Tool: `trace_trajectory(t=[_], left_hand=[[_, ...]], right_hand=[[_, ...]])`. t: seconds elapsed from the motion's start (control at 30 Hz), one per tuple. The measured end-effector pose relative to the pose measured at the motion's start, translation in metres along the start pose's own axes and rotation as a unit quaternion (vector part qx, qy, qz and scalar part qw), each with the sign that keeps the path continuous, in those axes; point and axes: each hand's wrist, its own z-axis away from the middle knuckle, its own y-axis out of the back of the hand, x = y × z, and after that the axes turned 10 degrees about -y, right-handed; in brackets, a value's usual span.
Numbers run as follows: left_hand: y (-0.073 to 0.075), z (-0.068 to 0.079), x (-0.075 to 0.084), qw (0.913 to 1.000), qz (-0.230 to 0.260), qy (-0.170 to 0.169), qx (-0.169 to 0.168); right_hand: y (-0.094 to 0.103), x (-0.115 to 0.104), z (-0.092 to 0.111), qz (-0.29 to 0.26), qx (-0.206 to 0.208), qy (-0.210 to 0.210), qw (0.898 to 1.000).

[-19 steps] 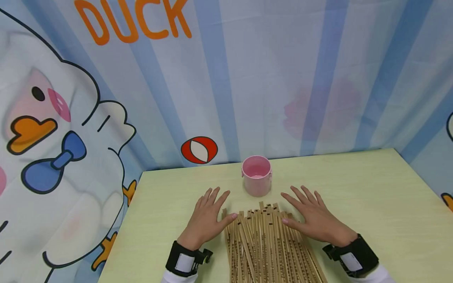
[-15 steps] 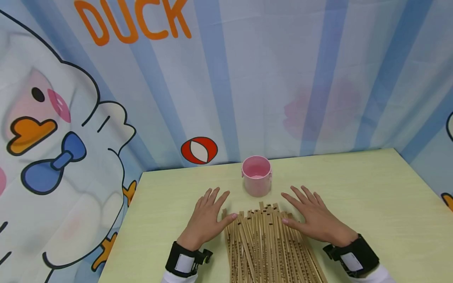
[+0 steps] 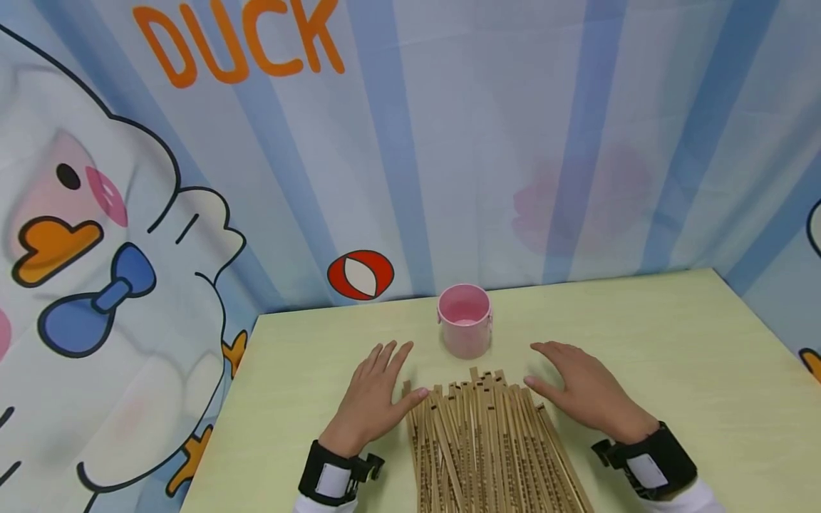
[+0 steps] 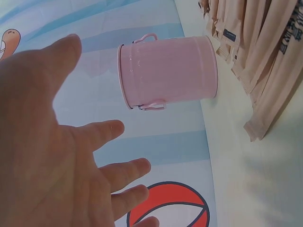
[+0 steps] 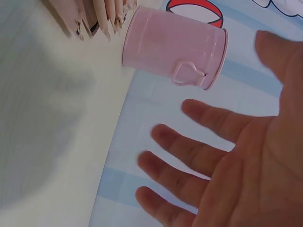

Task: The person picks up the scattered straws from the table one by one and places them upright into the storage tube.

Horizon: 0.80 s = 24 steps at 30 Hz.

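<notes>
A broad pile of paper-wrapped chopsticks (image 3: 481,449) in brown printed sleeves lies on the table, running toward the near edge of the head view. Behind it stands a small pink bucket (image 3: 466,336), upright, with little handle loops on its sides. My left hand (image 3: 368,406) is spread with fingers apart at the pile's left side, its thumb over the wrapper ends. To the right of the pile, my right hand (image 3: 593,392) hovers with fingers extended, apart from the wrappers. In the wrist views both palms are bare, and the bucket (image 4: 168,71) appears beyond the fingers.
The pale table (image 3: 673,342) reaches back to a striped blue fabric backdrop (image 3: 436,142) printed with a duck and a ball. Each wrist wears a black strap (image 3: 654,459) with a small device.
My right hand has shifted right, off the wrappers, and its fingers have come closer together. The left hand has hardly moved. The head view has tilted slightly.
</notes>
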Motion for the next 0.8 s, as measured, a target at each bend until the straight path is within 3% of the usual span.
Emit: trace_trajectory(t=[0.17,0.43,0.8], left_hand=[[0.000,0.000,0.001,1.0000,-0.002,0.002,-0.004],[0.001,0.000,0.000,1.0000,0.002,0.002,-0.002],[0.000,0.001,0.000,0.9999,0.004,0.001,-0.011]], right_hand=[[0.005,0.009,0.000,0.005,-0.017,-0.039,0.999],[-0.006,0.018,0.005,0.003,-0.134,-0.055,0.989],[-0.020,0.016,0.007,0.024,-0.143,-0.053,0.988]])
